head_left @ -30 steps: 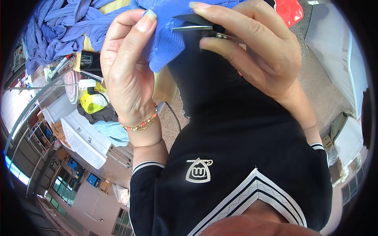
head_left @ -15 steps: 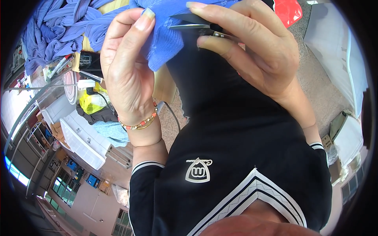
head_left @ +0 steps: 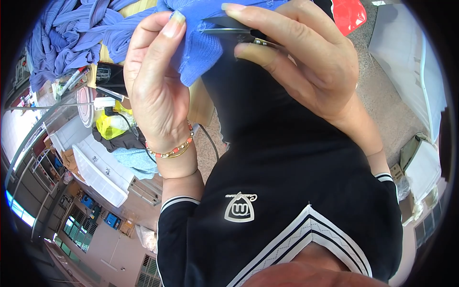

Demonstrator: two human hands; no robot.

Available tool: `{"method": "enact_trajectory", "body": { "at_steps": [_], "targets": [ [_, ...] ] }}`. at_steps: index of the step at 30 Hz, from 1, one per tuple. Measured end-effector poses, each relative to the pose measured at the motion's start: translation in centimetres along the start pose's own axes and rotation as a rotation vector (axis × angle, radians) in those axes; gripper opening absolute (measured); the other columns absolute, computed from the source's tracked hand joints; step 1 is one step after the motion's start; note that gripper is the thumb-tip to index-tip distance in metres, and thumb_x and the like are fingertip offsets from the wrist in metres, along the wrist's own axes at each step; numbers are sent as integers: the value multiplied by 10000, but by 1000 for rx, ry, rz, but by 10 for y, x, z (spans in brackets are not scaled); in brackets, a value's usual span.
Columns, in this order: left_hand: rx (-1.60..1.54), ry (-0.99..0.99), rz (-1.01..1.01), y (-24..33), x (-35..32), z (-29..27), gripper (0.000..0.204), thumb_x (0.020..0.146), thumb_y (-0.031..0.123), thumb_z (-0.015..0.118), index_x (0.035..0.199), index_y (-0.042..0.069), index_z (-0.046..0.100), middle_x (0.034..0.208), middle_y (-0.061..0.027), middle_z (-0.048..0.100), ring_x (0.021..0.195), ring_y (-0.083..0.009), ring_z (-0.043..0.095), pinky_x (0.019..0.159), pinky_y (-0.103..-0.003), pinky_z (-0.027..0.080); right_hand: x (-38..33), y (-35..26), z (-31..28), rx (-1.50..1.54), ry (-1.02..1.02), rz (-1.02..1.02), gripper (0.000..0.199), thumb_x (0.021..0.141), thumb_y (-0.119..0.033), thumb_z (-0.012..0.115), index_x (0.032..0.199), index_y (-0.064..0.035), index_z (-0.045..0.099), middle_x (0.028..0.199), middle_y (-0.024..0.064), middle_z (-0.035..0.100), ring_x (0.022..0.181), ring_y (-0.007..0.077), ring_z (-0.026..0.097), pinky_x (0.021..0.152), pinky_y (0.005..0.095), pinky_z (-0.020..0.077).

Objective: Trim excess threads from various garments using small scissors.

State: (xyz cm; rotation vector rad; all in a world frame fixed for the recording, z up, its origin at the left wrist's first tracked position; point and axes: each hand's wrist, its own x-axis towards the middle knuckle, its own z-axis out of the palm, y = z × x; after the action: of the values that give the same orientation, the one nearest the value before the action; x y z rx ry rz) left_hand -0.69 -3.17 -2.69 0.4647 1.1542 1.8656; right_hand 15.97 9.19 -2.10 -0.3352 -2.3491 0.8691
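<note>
A piece of blue ribbed knit fabric (head_left: 203, 52) hangs between my hands at the top of the head view. My left hand (head_left: 160, 81) pinches its left edge between thumb and fingers. In my right hand (head_left: 311, 57) is a small pair of thread snips (head_left: 232, 30), held between thumb and fingers. The two dark, pointed blades are apart, and their tips touch or lie very close to the cloth. Part of the snips' handle is hidden by my right fingers. Where the fabric continues past the upper edge cannot be seen.
A heap of blue knit garments (head_left: 81, 31) lies on the table at upper left. Near it are a yellow plastic bag (head_left: 112, 125), a power plug with cable and a white box (head_left: 100, 167). A red glossy item (head_left: 350, 16) and a large whitish panel (head_left: 406, 62) are at right.
My right hand and the snips have shifted slightly left, bringing the blade tips a little further over the fabric. My left hand keeps its pinch and has barely moved.
</note>
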Motion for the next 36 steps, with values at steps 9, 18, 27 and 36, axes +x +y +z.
{"method": "enact_trajectory", "body": {
  "at_steps": [9,18,27,36],
  "targets": [
    [20,23,13,1,-4,-1,141,923,44,650,1052,-12,636,950,-83,707,862,-120,681,816,-238,537,6,-9,-8,-30,-76,49,431,748,-61,809,1168,-65,711,737,17,580,573,126,595,496,235,490],
    [313,48,-12,23,-17,-35,154,913,22,654,1062,-8,627,902,-21,656,810,-53,598,737,-181,448,-1,-8,-24,250,-141,402,461,765,-51,822,1204,-15,688,820,41,613,697,148,565,620,250,461],
    [512,-115,-108,19,-14,-7,203,909,50,632,1091,-37,647,872,-19,656,791,-59,581,775,-190,430,-22,5,-32,292,-121,306,517,774,-49,816,1263,-19,650,873,50,626,706,132,543,616,246,428],
    [759,-132,0,21,-5,10,244,890,53,690,1116,-25,640,983,-57,657,910,-92,604,830,-206,442,-28,1,-28,321,-100,301,534,771,-65,822,1275,-39,646,851,67,621,671,161,573,596,260,451]
  ]
}}
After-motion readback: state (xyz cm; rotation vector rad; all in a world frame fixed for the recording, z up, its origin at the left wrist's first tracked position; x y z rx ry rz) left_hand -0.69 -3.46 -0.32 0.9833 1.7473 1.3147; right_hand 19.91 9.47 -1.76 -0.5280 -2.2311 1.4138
